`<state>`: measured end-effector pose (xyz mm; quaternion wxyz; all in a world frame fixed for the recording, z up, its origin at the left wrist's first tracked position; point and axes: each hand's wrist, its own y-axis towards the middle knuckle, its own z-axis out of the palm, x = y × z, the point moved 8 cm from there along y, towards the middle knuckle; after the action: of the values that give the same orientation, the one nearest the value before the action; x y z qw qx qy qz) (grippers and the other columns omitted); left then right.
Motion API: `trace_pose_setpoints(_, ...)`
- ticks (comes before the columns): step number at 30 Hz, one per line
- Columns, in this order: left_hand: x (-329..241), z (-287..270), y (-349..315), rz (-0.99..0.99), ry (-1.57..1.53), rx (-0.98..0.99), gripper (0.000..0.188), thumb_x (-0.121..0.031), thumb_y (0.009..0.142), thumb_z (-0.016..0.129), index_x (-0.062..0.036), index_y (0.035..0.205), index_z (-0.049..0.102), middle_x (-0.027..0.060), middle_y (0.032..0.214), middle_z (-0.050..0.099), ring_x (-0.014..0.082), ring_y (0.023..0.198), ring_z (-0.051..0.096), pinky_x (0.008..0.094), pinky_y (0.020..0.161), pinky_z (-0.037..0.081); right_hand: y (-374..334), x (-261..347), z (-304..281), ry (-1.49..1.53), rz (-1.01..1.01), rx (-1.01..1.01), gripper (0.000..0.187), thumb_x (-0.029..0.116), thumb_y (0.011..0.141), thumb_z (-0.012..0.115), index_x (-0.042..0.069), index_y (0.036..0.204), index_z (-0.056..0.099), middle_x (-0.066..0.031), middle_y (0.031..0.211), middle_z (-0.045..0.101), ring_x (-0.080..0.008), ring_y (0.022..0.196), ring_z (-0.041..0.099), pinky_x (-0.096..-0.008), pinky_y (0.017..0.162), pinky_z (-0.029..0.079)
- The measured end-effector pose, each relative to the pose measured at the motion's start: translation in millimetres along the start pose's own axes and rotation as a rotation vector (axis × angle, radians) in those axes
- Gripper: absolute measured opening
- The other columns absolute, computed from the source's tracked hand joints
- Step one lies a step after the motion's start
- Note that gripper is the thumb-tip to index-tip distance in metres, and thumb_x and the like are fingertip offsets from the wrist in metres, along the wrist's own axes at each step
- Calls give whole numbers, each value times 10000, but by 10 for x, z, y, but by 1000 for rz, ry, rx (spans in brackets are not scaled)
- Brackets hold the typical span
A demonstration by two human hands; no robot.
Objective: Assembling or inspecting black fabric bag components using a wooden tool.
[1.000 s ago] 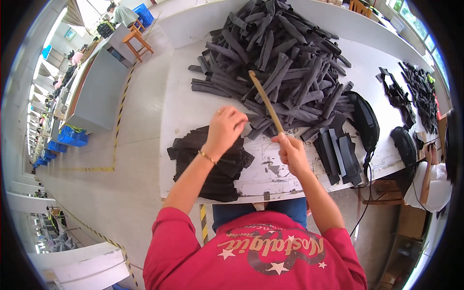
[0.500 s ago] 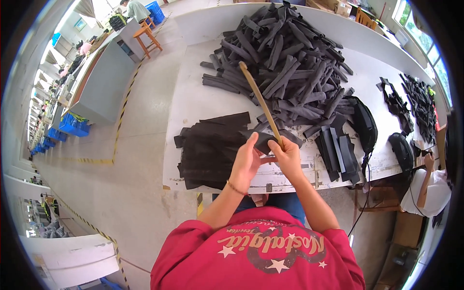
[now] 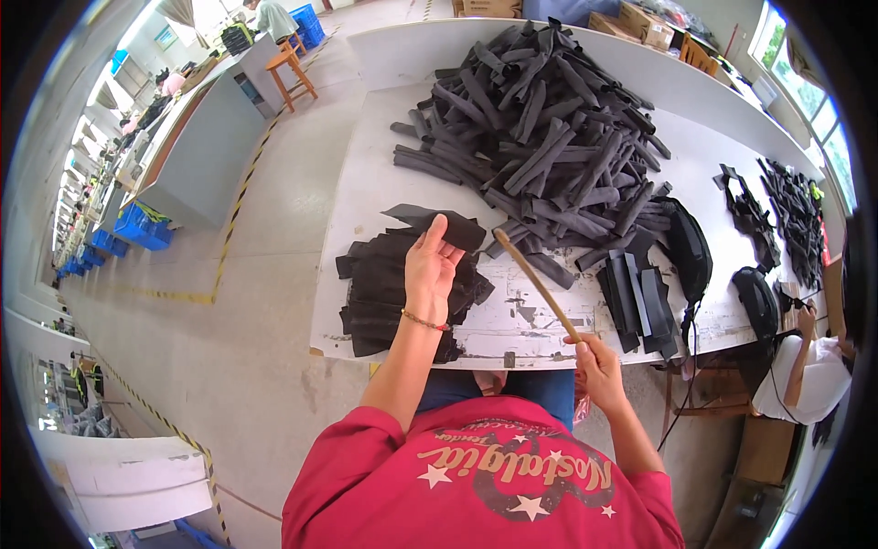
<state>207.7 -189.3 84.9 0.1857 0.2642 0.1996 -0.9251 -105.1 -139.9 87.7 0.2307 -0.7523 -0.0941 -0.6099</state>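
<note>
My left hand [image 3: 430, 267] grips a black fabric piece [image 3: 466, 234] between thumb and fingers. It hangs over a flat stack of similar black pieces [image 3: 380, 284] at the table's left front. In my right hand [image 3: 598, 361], near the front edge, is the end of a thin wooden stick [image 3: 540, 288]. The stick slants up to the left, its far tip apart from the held fabric. Behind both hands rises a big heap of rolled dark grey fabric tubes [image 3: 549, 137].
The white table [image 3: 366, 156] has a raised back panel. On its right lie flat dark strips [image 3: 631, 293], a black padded pouch [image 3: 688, 249] and more dark pieces [image 3: 791, 220]. A person in white [image 3: 805, 375] works at the far right. A wooden stool [image 3: 291, 78] stands on the floor.
My hands have drawn apart: the left moved left with the fabric piece, the right moved back to the right with the stick. The stick's tip has come out of the fabric and dropped lower.
</note>
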Motion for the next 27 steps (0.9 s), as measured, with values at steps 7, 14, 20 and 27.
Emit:
trace_pose_setpoints(7, 99, 12, 44, -9, -6, 21, 183, -147, 834, 702, -29, 931, 601, 73, 887, 657, 190, 811, 651, 336, 757, 546, -10, -5, 114, -29, -30, 2, 260, 220, 987, 446, 30, 1073, 600, 83, 574, 358, -12, 494, 324, -189, 447, 267)
trace_pose_setpoints(14, 153, -17, 1, -44, 19, 4, 160, -144, 836, 698, -32, 894, 599, 69, 862, 657, 180, 785, 652, 324, 722, 548, 38, -58, 119, -44, 1, 4, 257, 211, 987, 441, 28, 1079, 596, 74, 571, 371, -16, 498, 340, -196, 452, 280)
trace_pose_setpoints(20, 572, -158, -421, -32, 492, -13, 237, -189, 862, 660, -42, 695, 575, 16, 687, 592, 95, 625, 570, 262, 617, 498, 355, 186, 433, -171, -161, -75, 273, 142, 968, 456, 52, 1220, 510, 30, 603, 407, -71, 546, 346, -262, 489, 311)
trace_pose_setpoints(27, 644, -178, -588, -126, 75, 116, 315, -241, 904, 605, 12, 1091, 607, 67, 994, 645, 152, 882, 619, 300, 781, 506, 570, -21, 858, 36, -107, 28, 308, 121, 963, 451, 71, 1265, 483, 45, 603, 415, -44, 545, 359, -229, 492, 312)
